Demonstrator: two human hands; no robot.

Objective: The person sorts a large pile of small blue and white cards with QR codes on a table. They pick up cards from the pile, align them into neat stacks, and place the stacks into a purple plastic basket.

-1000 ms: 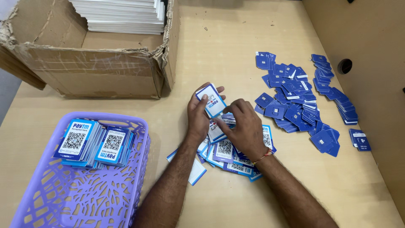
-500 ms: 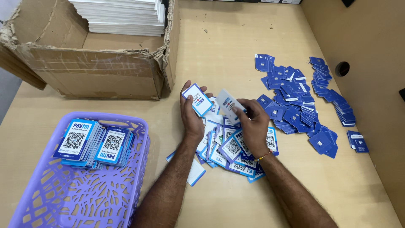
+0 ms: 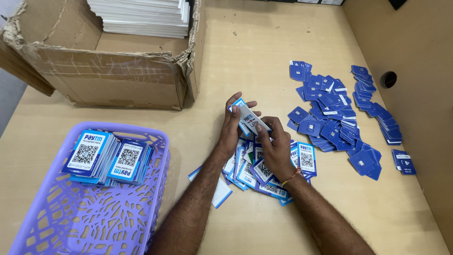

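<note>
Both hands meet above the middle of the wooden table. My left hand (image 3: 232,126) holds a small stack of blue-and-white code cards (image 3: 239,123) upright between thumb and fingers. My right hand (image 3: 276,150) pinches one more card (image 3: 254,119) and presses it against that stack. Beneath the hands lies a loose pile of the same cards (image 3: 264,175), face up. To the right spreads a heap of small dark blue cards (image 3: 337,123).
A purple plastic basket (image 3: 94,222) at the lower left holds stacked code cards (image 3: 106,158). A torn cardboard box (image 3: 113,80) with white sheet stacks (image 3: 141,16) stands at the back left. A brown wall with a round hole (image 3: 388,79) runs along the right.
My right hand lifted a card from the pile and brought it up against the stack in my left hand. The hands, apart half a second ago, have come together.
</note>
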